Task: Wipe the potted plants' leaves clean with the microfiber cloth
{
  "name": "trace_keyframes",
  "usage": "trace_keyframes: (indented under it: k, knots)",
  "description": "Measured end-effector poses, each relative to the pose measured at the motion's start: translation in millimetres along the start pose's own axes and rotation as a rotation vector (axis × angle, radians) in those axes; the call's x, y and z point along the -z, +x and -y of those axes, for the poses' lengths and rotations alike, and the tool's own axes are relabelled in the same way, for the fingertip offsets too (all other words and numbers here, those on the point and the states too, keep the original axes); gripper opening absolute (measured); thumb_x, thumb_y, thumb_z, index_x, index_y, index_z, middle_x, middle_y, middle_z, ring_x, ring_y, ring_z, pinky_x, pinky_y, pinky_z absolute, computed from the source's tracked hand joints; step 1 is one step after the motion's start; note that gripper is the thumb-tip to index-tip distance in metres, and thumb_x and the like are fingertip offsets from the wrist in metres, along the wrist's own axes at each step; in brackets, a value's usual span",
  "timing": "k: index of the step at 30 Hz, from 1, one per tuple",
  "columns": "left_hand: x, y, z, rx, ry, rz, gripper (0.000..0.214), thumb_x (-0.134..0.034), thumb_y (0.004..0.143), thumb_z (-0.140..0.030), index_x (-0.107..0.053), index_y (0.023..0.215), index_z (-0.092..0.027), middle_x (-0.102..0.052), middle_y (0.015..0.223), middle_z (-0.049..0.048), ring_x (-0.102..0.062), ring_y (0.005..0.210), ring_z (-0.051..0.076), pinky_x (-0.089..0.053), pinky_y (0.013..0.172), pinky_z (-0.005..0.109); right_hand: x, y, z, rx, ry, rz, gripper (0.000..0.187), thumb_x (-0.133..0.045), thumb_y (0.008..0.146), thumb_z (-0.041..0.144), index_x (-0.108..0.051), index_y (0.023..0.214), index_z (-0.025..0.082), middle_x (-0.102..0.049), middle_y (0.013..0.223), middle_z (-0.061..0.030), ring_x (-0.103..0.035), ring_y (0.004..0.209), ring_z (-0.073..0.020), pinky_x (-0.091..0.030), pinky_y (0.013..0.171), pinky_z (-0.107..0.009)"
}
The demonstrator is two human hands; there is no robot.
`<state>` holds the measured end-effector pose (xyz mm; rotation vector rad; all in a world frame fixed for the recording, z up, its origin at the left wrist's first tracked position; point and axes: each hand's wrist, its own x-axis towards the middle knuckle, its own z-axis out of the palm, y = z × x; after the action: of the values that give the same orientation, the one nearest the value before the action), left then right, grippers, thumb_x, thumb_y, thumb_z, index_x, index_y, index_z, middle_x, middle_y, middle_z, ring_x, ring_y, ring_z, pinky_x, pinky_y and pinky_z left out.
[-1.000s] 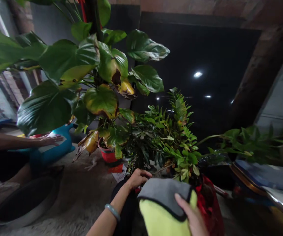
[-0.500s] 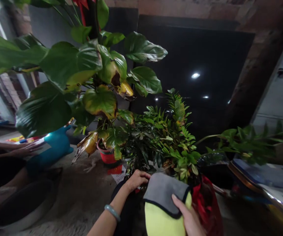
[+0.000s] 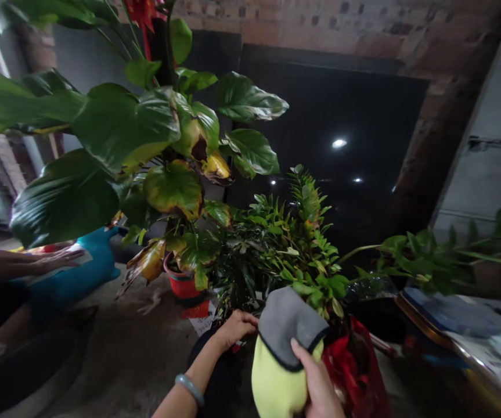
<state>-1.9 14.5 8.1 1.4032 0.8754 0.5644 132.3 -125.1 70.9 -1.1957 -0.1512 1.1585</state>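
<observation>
My right hand (image 3: pixel 315 377) grips a two-sided cleaning cloth (image 3: pixel 291 325), grey on one face and yellow-green on the other, with black edging; the thumb presses on the grey side. Beside its left edge is my left hand (image 3: pixel 237 328), a pale green bangle (image 3: pixel 190 389) on that wrist. The left fingers are bent and together at the base of the dark leafy plants (image 3: pixel 250 255); what is in them, if anything, I cannot make out. A taller plant with glossy broad leaves (image 3: pixel 176 188), some yellow and brown, stands left in a red pot (image 3: pixel 184 284).
Another person's hand (image 3: pixel 58 258) rests on a turquoise object (image 3: pixel 76 278) at left, above a dark basin (image 3: pixel 28 371). A red bag (image 3: pixel 354 371) stands right of the cloth. Dark panels (image 3: pixel 328 116) lean on the brick wall behind the plants.
The view has tilted up slightly, and the scene has shifted a little left. The cloth is more folded and bunched in my right hand. My left hand stays close by the plants.
</observation>
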Motion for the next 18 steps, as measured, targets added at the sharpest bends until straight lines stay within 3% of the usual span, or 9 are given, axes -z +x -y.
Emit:
trace_keyframes:
  k: [2,5,7,9,11,14,16,18]
  knots:
    - [0.7,-0.5,0.2,0.026,-0.013,0.006,0.014,-0.059,0.057,-0.025,-0.070,0.056,-0.016,-0.057,0.049,-0.0032,-0.046,0.052,0.011,-0.035,0.054,0.023,10.8,-8.6,3.8,0.095,-0.081,0.006,0.046,-0.084,0.048,0.034,-0.067,0.087,0.017,-0.073,0.086,-0.0076,-0.061,0.107,-0.0301,-0.048,0.091,-0.040]
    - [1.5,-0.5,0.1,0.051,-0.037,-0.016,0.016,-0.060,0.053,-0.022,-0.071,0.061,-0.014,-0.059,0.052,-0.0021,-0.048,0.055,0.012,-0.036,0.056,0.023,19.5,-4.4,44.2,0.267,0.026,-0.096,0.047,-0.082,0.053,0.033,-0.067,0.096,0.020,-0.072,0.093,-0.0050,-0.057,0.114,-0.0269,-0.047,0.093,-0.038]
    - [1.4,0.0,-0.3,0.051,-0.066,-0.012,0.022,-0.059,0.051,-0.019,-0.073,0.068,-0.014,-0.064,0.059,-0.0008,-0.051,0.059,0.013,-0.038,0.059,0.024,16.0,9.2,71.5,0.366,0.158,-0.147,0.048,-0.078,0.057,0.036,-0.065,0.101,0.024,-0.072,0.099,-0.0025,-0.056,0.115,-0.0236,-0.049,0.090,-0.035]
    - [0.9,0.4,-0.6,0.047,-0.102,0.003,0.027,-0.057,0.051,-0.018,-0.073,0.072,-0.014,-0.067,0.064,0.0003,-0.052,0.061,0.013,-0.039,0.063,0.025,5.9,22.8,80.1,0.363,0.218,-0.181,0.043,-0.075,0.058,0.034,-0.064,0.099,0.025,-0.071,0.100,-0.0007,-0.057,0.113,-0.0214,-0.051,0.086,-0.033]
    - [0.9,0.6,-0.4,0.047,-0.107,0.016,0.027,-0.055,0.052,-0.019,-0.073,0.072,-0.015,-0.067,0.064,-0.0002,-0.051,0.061,0.012,-0.039,0.063,0.025,-5.3,28.7,64.0,0.220,0.205,-0.183,0.038,-0.074,0.056,0.030,-0.064,0.092,0.022,-0.073,0.091,-0.0028,-0.061,0.106,-0.0241,-0.054,0.081,-0.036]
    - [2.3,0.6,1.3,0.010,-0.029,0.008,0.017,-0.054,0.053,-0.017,-0.069,0.059,-0.015,-0.061,0.056,-0.0031,-0.048,0.060,0.012,-0.037,0.062,0.024,-9.4,21.3,12.8,-0.017,0.060,-0.089,0.040,-0.078,0.051,0.037,-0.064,0.084,0.018,-0.073,0.080,-0.0079,-0.065,0.098,-0.0312,-0.055,0.076,-0.043]
    - [3.5,0.3,3.0,-0.005,0.021,-0.027,0.009,-0.055,0.054,-0.016,-0.061,0.047,-0.015,-0.053,0.048,-0.0045,-0.044,0.056,0.011,-0.036,0.058,0.023,2.1,13.5,-13.9,-0.018,-0.062,-0.018,0.050,-0.081,0.047,0.043,-0.066,0.087,0.018,-0.073,0.086,-0.0100,-0.064,0.100,-0.0334,-0.053,0.080,-0.044]
    - [4.0,0.0,4.4,0.010,-0.013,-0.048,0.013,-0.058,0.056,-0.019,-0.057,0.043,-0.015,-0.048,0.043,-0.0049,-0.041,0.052,0.010,-0.036,0.056,0.024,23.0,10.7,-18.0,0.108,-0.175,0.001,0.058,-0.081,0.047,0.046,-0.067,0.097,0.020,-0.073,0.093,-0.0093,-0.063,0.102,-0.0342,-0.052,0.084,-0.046]
